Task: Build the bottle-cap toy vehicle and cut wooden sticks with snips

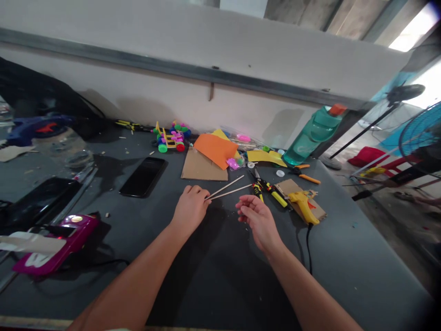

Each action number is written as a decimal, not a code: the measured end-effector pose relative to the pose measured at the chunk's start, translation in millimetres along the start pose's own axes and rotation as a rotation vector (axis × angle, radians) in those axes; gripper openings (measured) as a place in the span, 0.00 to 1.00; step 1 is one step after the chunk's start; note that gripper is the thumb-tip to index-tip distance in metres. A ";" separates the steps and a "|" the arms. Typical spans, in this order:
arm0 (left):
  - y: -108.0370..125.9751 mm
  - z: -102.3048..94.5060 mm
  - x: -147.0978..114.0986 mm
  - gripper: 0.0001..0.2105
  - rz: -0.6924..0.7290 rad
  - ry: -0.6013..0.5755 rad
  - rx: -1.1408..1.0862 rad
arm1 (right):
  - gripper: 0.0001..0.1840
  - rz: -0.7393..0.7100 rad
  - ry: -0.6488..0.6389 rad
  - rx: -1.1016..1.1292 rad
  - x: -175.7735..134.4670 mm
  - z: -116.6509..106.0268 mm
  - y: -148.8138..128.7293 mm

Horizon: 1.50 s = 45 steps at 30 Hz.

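Two thin wooden sticks [229, 190] stick out from the fingers of my left hand [192, 207], which is closed around their near ends just above the dark table. They spread into a narrow V pointing to the right. My right hand [257, 220] is to the right of the sticks and apart from them, its fingers loosely curled with nothing visible in them. Beyond it lie yellow-and-black pliers [257, 191] and a cutter with yellow-and-black handles [274, 193]. A yellow glue gun [303, 205] rests on a cardboard piece [287, 186] farther right.
Orange paper [217, 149] lies over cardboard [196, 168] near the wall. Close by are a colourful toy car [170, 139], a leaning green bottle [313, 135] and orange-handled pliers [308, 178]. A phone [143, 177] and a magenta device [65, 243] occupy the left side.
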State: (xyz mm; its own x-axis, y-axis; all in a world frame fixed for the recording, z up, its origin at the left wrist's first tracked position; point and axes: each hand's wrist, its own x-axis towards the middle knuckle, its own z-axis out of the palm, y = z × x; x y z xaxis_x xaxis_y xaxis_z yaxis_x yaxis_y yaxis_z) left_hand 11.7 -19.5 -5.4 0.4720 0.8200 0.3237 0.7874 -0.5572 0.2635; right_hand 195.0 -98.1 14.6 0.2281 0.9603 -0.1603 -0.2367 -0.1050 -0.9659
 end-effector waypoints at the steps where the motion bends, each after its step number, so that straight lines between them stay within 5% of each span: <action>1: 0.3 -0.1 0.6 0.06 0.002 -0.009 0.011 | 0.13 0.000 0.001 -0.010 0.3 0.3 0.3; 23: 13.3 -9.2 -0.4 0.06 -0.022 -0.076 0.049 | 0.08 0.008 -0.042 -0.229 5.9 1.0 7.0; 27: 23.1 -19.5 1.1 0.05 -0.222 -0.128 -0.362 | 0.10 0.057 -0.084 -0.173 4.0 3.2 4.1; 31: 41.6 -26.8 -4.0 0.08 -0.351 -0.500 -1.075 | 0.13 0.006 -0.184 -0.016 -2.1 5.8 -3.0; 34: 52.6 -28.2 -8.7 0.12 -0.432 -0.602 -1.370 | 0.10 -0.040 -0.181 0.051 -5.9 5.3 -7.1; 45: 54.3 -35.4 -11.1 0.10 -0.536 -0.584 -1.664 | 0.08 -0.075 -0.102 0.203 -10.9 1.4 -19.4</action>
State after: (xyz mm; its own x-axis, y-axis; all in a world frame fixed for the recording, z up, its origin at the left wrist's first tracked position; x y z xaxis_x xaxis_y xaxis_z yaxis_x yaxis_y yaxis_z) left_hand 35.2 -63.5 37.4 0.6795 0.6647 -0.3107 -0.1064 0.5082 0.8547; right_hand 195.7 -106.1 35.4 0.1580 0.9857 -0.0585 -0.4100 0.0116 -0.9120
